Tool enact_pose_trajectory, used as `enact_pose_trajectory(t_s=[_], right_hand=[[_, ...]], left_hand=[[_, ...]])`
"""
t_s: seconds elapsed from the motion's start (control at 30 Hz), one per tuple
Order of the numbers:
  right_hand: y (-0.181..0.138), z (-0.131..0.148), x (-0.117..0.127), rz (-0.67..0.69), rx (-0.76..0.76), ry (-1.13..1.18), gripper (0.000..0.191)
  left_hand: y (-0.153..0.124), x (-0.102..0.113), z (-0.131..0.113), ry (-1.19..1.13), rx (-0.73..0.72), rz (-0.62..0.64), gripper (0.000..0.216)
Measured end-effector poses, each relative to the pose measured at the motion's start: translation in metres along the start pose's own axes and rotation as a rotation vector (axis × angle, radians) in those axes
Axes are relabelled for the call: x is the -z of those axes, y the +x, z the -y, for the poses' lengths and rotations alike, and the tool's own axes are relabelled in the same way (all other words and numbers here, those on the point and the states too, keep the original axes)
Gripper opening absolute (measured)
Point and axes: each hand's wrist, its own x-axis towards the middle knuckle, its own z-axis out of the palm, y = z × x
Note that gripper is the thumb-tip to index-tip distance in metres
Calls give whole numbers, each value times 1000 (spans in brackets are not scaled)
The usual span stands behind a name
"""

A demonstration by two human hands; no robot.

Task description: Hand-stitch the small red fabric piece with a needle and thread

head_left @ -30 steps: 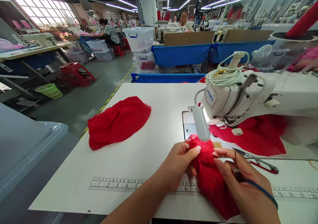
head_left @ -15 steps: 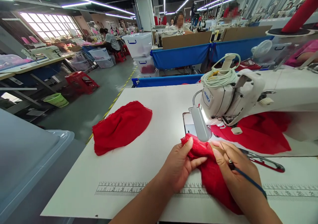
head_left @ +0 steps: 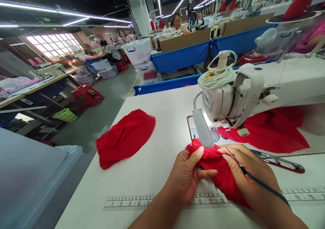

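Observation:
My left hand [head_left: 186, 176] pinches the near edge of a red lace piece [head_left: 218, 171] lying on the white table [head_left: 157, 154], just in front of the white sewing machine [head_left: 241, 93]. My right hand [head_left: 247, 171] presses its fingers onto the same lace from the right, with a blue cord running across its back. Small red-handled scissors [head_left: 281, 162] lie on the table right behind my right hand. A stack of red lace pieces [head_left: 125, 137] rests to the left, apart from both hands.
More red fabric [head_left: 274, 129] lies under the machine arm. A printed ruler [head_left: 142, 202] runs along the table's near edge. A clear plastic bin [head_left: 27, 178] stands at the lower left. Other people sit at machines behind blue-draped tables [head_left: 182, 56].
The view has tilted upward slightly. Both hands have stayed on the red lace piece, shifting their grip on it near the machine's foot; my right fingers now lie flatter on it.

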Motion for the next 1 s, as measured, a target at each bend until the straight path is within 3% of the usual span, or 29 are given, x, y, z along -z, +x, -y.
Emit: enact_pose_trajectory(t_s=[0.27, 0.63, 0.83, 1.0], right_hand=[[1, 5, 4, 38, 29, -28, 20], [2, -2, 2, 5, 30, -98, 16], [-1, 14, 1, -25, -168, -20, 19], [0, 34, 7, -129, -197, 34, 14]], left_hand=[[-4, -3, 1, 12, -52, 79, 15], [-2, -3, 1, -75, -39, -49, 17], [-2, -5, 2, -67, -45, -21, 19], [-3, -6, 4, -46, -49, -20, 17]])
